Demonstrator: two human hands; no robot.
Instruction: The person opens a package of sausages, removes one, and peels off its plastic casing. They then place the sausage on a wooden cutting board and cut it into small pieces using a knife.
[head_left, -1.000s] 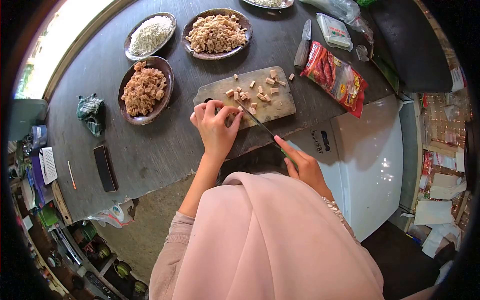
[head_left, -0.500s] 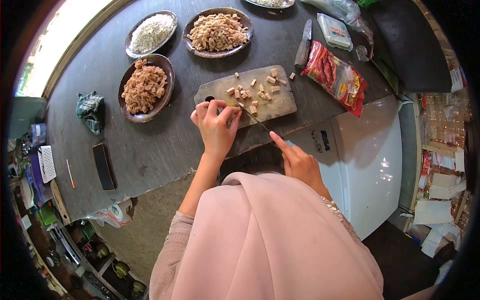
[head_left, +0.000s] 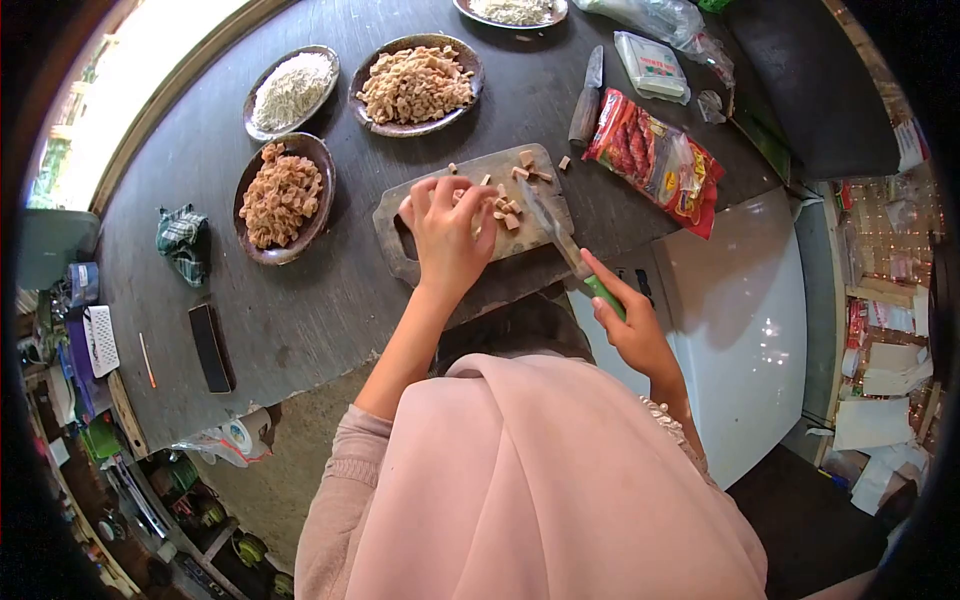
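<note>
My right hand [head_left: 635, 325] is closed around the green handle of a kitchen knife [head_left: 560, 238]. Its blade slants over the right part of a worn wooden cutting board [head_left: 503, 248], tip toward the far side. Above the board's left half hovers my left hand [head_left: 448, 228], fingers bent and apart, close to small pinkish cut pieces [head_left: 511, 221]. Other pieces lie scattered toward the board's far right corner, and one sits off the board. My left fingers hide part of the pile.
Left of the board are a dish of brownish pieces [head_left: 283, 195] and a plate of white shreds [head_left: 292, 92]; beyond it, a dish of tan pieces [head_left: 416, 85]. A second knife [head_left: 587, 100] and red sausage packet [head_left: 660, 160] lie right. A phone [head_left: 210, 348] rests near the edge.
The knife has swung right and away from my left fingers, its blade now pointing more forward. My left hand has opened from its pinch at the board's near edge. Pieces have shifted together.
</note>
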